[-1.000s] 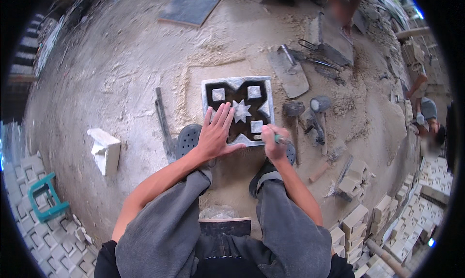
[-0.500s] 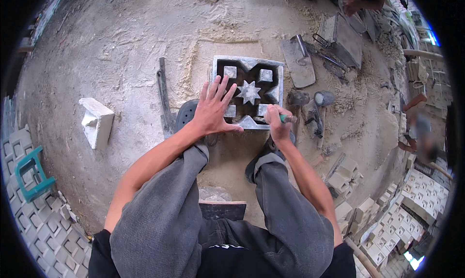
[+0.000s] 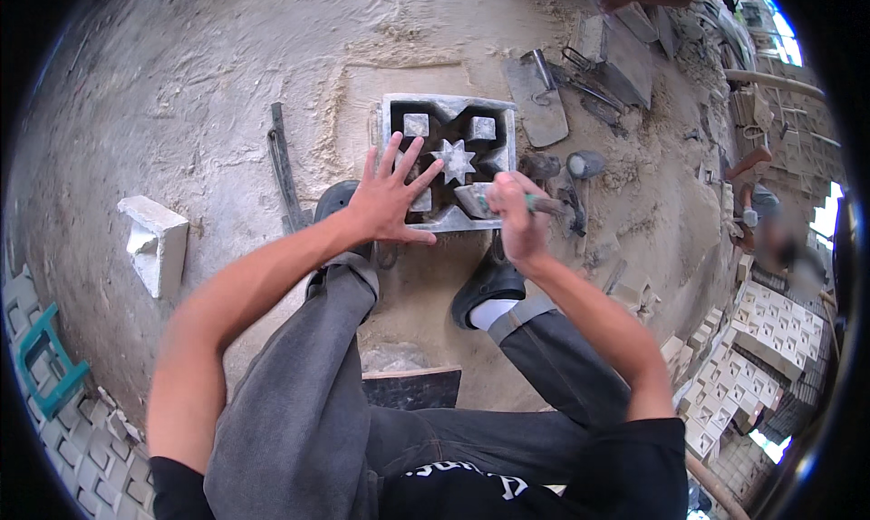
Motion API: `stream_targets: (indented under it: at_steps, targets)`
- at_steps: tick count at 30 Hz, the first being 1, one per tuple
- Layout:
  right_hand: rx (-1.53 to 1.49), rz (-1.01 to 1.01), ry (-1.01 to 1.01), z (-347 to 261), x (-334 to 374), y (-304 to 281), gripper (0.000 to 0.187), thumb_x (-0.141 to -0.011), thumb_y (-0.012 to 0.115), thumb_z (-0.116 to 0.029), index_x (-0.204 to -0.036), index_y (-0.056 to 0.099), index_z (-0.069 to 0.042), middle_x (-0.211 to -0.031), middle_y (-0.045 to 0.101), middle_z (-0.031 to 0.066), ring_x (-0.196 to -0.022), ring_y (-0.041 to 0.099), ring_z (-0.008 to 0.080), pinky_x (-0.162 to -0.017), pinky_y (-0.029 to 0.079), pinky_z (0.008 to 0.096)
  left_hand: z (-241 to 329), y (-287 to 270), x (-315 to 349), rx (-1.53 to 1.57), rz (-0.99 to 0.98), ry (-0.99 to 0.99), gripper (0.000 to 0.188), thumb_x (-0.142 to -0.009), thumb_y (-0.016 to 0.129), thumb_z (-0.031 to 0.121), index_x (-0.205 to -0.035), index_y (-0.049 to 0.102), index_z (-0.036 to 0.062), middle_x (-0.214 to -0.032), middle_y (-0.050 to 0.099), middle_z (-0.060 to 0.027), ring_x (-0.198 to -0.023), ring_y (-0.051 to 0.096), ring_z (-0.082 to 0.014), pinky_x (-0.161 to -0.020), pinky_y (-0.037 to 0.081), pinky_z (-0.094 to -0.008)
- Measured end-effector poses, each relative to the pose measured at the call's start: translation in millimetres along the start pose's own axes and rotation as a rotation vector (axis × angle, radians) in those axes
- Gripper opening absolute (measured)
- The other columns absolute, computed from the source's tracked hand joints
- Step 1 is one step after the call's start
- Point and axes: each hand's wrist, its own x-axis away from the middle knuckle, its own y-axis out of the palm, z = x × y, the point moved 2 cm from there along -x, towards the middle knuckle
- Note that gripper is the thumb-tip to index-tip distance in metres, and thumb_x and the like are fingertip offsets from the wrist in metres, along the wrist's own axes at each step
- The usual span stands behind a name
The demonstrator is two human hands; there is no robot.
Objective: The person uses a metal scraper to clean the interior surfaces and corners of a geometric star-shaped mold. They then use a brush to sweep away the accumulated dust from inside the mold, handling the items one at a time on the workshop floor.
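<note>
A square grey metal mould [image 3: 449, 100] lies on the ground between my feet. It has a raised star [image 3: 455, 162] in its middle and square blocks near its corners. My left hand [image 3: 391, 198] rests with spread fingers on the mould's left side and near-left corner. My right hand [image 3: 517, 216] is closed round a green-handled hand tool [image 3: 546, 205] above the mould's near-right corner. The tool's flat pale end reaches over the near-right block; motion blur leaves its exact kind unclear.
Beyond the mould's right side lie a flat shovel-like blade [image 3: 536, 98], a dark cylindrical mallet head [image 3: 585, 165] and other tools. A dark bar [image 3: 284, 166] and a white cast block [image 3: 163, 243] lie to the left. Stacked pale blocks [image 3: 775, 325] and other people are at right.
The right hand has lifted slightly and turned the tool, whose flat end now shows over the mould. My right foot and knee have swung outward. The left hand stays on the mould.
</note>
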Motion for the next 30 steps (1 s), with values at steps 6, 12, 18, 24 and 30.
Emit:
stream_targets:
  at_steps: [6,12,18,24,30]
  targets:
    - [0.07,0.065,-0.021,47.1,-18.2,6.7,0.039,-0.096,0.056,-0.02,-0.061,0.048,-0.006,-0.057,0.044,-0.0022,-0.054,0.04,0.0071,-0.051,0.031,0.0265,-0.4,-9.7,-26.2,-0.052,-0.605,-0.031,0.132,-0.064,0.066,0.08,-0.156,-0.01,0.0226,-0.158,-0.019,-0.0236,-0.143,-0.018,-0.0517,-0.112,0.009,-0.0673]
    - [-0.026,0.229,-0.261,10.5,-1.4,20.9,0.039,-0.093,0.057,-0.014,-0.056,0.048,-0.003,-0.049,0.039,-0.0012,-0.046,0.037,0.0065,-0.045,0.028,0.0285,0.7,-12.0,-30.2,-0.135,-0.697,-0.156,0.13,-0.066,0.065,0.08,-0.155,-0.013,0.0253,-0.158,-0.025,-0.0203,-0.142,-0.023,-0.0486,-0.114,0.008,-0.065]
    - [0.131,0.151,-0.302,46.0,-3.2,23.5,0.034,-0.09,0.058,-0.013,-0.06,0.049,0.0,-0.054,0.042,0.0015,-0.055,0.039,0.0062,-0.049,0.029,0.031,10.0,-9.1,-29.4,-0.148,-0.655,-0.184,0.134,-0.063,0.07,0.078,-0.155,-0.014,0.0295,-0.159,-0.024,-0.0147,-0.145,-0.021,-0.0445,-0.115,0.009,-0.063]
    - [0.273,0.351,-0.465,77.4,-0.3,29.6,0.026,-0.083,0.06,-0.01,-0.06,0.055,-0.001,-0.052,0.052,0.0136,-0.043,0.051,0.0219,-0.045,0.037,0.0363,18.5,-4.8,-24.8,-0.177,-0.607,-0.196,0.134,-0.06,0.072,0.078,-0.154,-0.014,0.0349,-0.161,-0.02,-0.0109,-0.146,-0.018,-0.0421,-0.117,0.01,-0.061]
    - [0.35,0.079,-0.354,49.7,-26.8,19.5,0.03,-0.084,0.057,-0.018,-0.06,0.055,0.001,-0.05,0.048,0.0095,-0.049,0.045,0.0099,-0.048,0.035,0.0347,13.8,-12.6,-24.8,-0.288,-0.406,-0.04,0.127,-0.057,0.073,0.077,-0.156,0.008,0.0331,-0.162,0.01,-0.0158,-0.149,0.009,-0.0395,-0.116,0.017,-0.0596]
